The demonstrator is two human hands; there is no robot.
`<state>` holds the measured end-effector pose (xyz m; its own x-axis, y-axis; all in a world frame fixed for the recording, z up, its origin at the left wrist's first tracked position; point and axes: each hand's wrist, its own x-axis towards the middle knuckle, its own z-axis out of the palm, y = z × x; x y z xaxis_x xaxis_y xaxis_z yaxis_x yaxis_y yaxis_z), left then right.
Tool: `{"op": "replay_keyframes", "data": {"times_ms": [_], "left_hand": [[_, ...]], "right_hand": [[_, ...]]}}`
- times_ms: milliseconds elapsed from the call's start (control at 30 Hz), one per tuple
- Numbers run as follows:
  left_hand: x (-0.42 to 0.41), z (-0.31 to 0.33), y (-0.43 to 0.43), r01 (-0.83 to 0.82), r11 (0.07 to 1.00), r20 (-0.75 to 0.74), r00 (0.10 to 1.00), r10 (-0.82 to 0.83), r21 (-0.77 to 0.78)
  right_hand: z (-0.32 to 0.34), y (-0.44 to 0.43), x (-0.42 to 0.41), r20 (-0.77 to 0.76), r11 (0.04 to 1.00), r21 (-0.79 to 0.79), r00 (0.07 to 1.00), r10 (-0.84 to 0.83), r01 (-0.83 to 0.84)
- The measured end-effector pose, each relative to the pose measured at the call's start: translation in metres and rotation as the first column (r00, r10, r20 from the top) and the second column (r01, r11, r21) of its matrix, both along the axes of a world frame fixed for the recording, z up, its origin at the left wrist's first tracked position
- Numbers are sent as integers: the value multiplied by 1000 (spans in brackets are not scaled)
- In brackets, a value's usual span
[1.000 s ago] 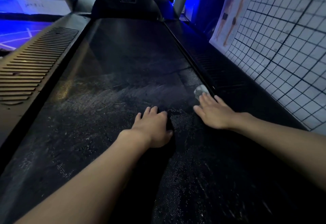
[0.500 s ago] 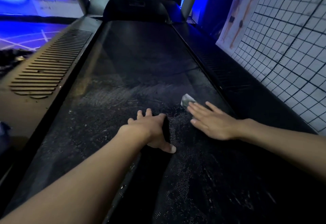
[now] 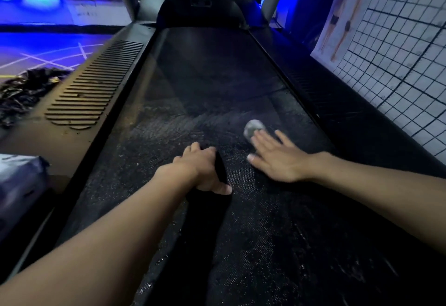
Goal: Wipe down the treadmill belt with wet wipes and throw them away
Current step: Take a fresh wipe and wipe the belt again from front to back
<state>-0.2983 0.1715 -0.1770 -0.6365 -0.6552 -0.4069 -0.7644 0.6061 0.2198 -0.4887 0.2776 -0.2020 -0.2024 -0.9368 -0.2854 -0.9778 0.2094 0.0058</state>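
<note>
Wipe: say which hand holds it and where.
Not gripped. The right hand presses the wipe onto the belt, flat fingers on its near edge; the left hand rests on the belt.

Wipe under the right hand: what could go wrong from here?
The wipe is wadded small and sits only under the right hand's fingers, so it could slip out. It looks grey, so it may smear grime along the belt. The left hand leans on the belt, which looks damp; it could slide.

Dark, speckled, damp-streaked treadmill belt (image 3: pixel 198 93), crumpled grey wet wipe (image 3: pixel 253 127) lying on its right side
</note>
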Motion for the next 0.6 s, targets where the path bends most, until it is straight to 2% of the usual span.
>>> {"op": "replay_keyframes", "data": {"times_ms": [67,100,133,233,267,300,433,500,567,600], "left_hand": [[5,1,-6,-46,999,-3,999,46,7],[8,2,-8,-63,998,5,998,63,-3],[12,4,-10,-79,997,17,997,79,-13],[19,7,-9,-144,989,62,987,146,-41],[22,7,-9,-164,985,66,984,167,-48],[24,7,-11,-168,984,67,983,171,-53],[34,8,-24,-135,988,76,987,141,-80],[43,8,-32,-140,987,88,985,147,-83],[51,8,-37,-150,986,83,984,157,-76],[57,8,-37,-170,982,83,981,176,-77]], "right_hand": [[-5,11,23,16,973,-40,973,230,-229],[-6,13,25,18,958,-46,959,284,-283],[-5,9,20,14,959,-33,959,282,-282],[-1,-19,-3,-11,999,-6,999,32,-32],[0,-24,-1,-15,1000,-15,1000,-4,4],[0,-26,8,-15,999,-24,1000,26,-26],[-4,-6,48,54,939,-44,938,343,-341],[-2,-17,32,34,956,-17,955,294,-294],[2,-33,16,-6,993,-10,993,121,-122],[2,-38,18,-15,996,-22,996,91,-91]]}}
